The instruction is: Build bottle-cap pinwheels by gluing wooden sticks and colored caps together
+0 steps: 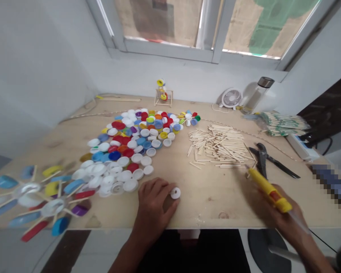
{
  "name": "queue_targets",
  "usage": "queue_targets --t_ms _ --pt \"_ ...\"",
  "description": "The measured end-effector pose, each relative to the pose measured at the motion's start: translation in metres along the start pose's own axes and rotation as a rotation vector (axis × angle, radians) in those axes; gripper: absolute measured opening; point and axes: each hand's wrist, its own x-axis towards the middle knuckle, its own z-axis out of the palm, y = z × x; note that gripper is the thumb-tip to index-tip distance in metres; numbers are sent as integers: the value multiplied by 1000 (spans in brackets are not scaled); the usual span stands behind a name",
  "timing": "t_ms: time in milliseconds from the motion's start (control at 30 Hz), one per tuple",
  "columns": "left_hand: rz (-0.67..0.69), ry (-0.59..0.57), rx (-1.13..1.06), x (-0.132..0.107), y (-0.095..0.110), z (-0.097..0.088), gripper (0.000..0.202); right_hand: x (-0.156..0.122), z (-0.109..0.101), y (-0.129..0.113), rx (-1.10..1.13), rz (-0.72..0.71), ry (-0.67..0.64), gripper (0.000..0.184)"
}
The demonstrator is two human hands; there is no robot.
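Pinching a small white cap (177,195) against the wooden surface (201,189), the left hand (154,201) has its thumb and fingers closed at the rim, near the middle of the front edge. I'd say the grip is there to stop so light a piece from sliding. The right hand (285,212) is wrapped around a yellow glue gun (265,185), held up towards the right of the front edge. Its nozzle points away from the body, well apart from the other hand, probably because the tip gets hot; I can't tell whether a finger is on the trigger. Loose caps (123,162) lie to the left and a pile of sticks (223,146) to the right, presumably so each is within reach. Wheels of caps and sticks (52,207) sit by the front-left corner, seemingly parked aside. Pliers (262,157) lie just beside the sticks. A fan (231,98) stands near the back edge, perhaps to leave working room.
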Motion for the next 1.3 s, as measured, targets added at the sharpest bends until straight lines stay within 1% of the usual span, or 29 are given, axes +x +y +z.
queue_targets --t_ms 33,67,100,133,167,233,267,333,433,567,733,1067,1300 --pt "-5 -1 -7 0 0 0 23 -2 6 -19 87 -44 -24 29" --pt "-11 -2 -14 0 0 -1 23 -2 12 -38 159 -50 -96 26" --pt "-19 -3 -20 0 1 -2 23 -1 17 -57 243 -68 -224 19" --pt "-25 -5 -25 0 1 -2 22 1 21 -76 320 -87 -306 15" --pt "-29 -3 -30 1 2 -3 22 3 25 -92 375 -105 -354 15" --pt "-38 0 -42 2 3 -4 20 8 32 -118 425 -123 -401 18" --pt "-44 5 -49 2 3 -4 19 10 35 -127 428 -134 -409 20" --pt "-56 13 -69 3 4 -4 17 10 41 -138 412 -156 -425 22" --pt "-71 19 -99 5 5 -4 14 6 49 -142 371 -180 -460 23" --pt "-91 27 -128 5 4 -5 12 0 55 -143 336 -156 -469 24" --pt "-105 22 -151 6 6 -7 11 0 54 -147 355 -112 -447 25" --pt "-121 33 -180 7 6 -8 10 -1 56 -149 298 -172 -401 28" --pt "-124 53 -189 9 7 -8 10 -2 57 -147 303 -175 -424 27"
